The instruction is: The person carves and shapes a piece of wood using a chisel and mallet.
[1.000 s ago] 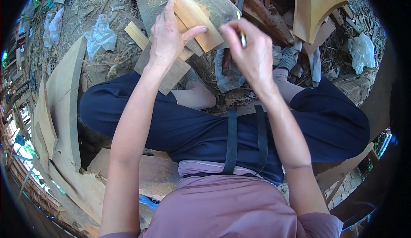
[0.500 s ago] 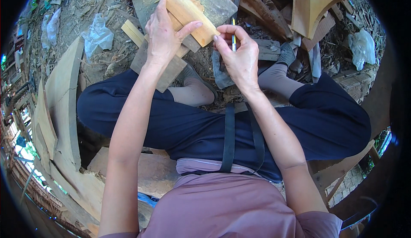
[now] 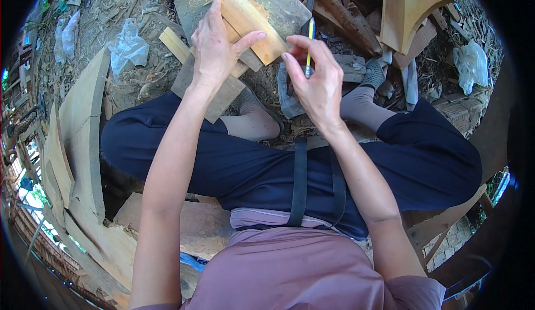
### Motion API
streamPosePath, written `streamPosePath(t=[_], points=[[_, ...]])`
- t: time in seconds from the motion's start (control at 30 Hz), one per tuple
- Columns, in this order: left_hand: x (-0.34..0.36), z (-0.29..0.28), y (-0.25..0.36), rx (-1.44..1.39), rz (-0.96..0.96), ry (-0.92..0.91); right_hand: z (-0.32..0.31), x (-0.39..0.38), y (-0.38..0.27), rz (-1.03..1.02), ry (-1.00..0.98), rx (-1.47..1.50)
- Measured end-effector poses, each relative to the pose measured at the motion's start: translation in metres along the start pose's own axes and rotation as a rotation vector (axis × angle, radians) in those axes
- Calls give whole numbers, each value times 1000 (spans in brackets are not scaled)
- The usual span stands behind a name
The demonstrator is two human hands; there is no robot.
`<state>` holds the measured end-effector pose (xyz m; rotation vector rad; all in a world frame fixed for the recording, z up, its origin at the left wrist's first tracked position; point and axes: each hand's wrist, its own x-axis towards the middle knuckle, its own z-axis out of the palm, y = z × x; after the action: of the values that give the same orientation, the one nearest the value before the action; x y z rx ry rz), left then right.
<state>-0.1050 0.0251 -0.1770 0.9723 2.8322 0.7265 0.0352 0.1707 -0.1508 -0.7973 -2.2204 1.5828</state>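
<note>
My left hand (image 3: 216, 48) grips a short, smooth piece of pale wood (image 3: 253, 25), its thumb across the top face and its fingers along the left edge. This wood rests tilted over a grey board (image 3: 281, 5) dusted with sawdust. Just right of the wood's near corner, my right hand (image 3: 319, 79) is closed around a slim pencil (image 3: 309, 56) with yellow and dark stripes. The pencil stands roughly upright between the fingers. Thumb and fingertips of this hand are a small gap away from the wood.
Scrap boards (image 3: 223, 93) lie beneath my left forearm, near my feet. A curved wooden bracket (image 3: 409, 12) stands at the far right among rough offcuts (image 3: 345, 17). Plastic bags (image 3: 128, 45) litter the ground, and tall planks (image 3: 83, 126) lean on the left.
My right hand has drawn back slightly rightward from the wood's corner, and the pencil has shifted with it. The left hand and the wood have moved a touch to the right.
</note>
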Motion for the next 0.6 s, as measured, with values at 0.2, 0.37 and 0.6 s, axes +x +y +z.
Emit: streamPosePath(t=[0.2,0.37,0.6], points=[[2,-4,4,-20,-12,-1,-8,31,-19,-313,55,87],[2,-1,5,0,-17,-11,-13,66,-26,-69,-226,281],[0,-1,3,25,35,21,2,78,-19,94,-152,391]])
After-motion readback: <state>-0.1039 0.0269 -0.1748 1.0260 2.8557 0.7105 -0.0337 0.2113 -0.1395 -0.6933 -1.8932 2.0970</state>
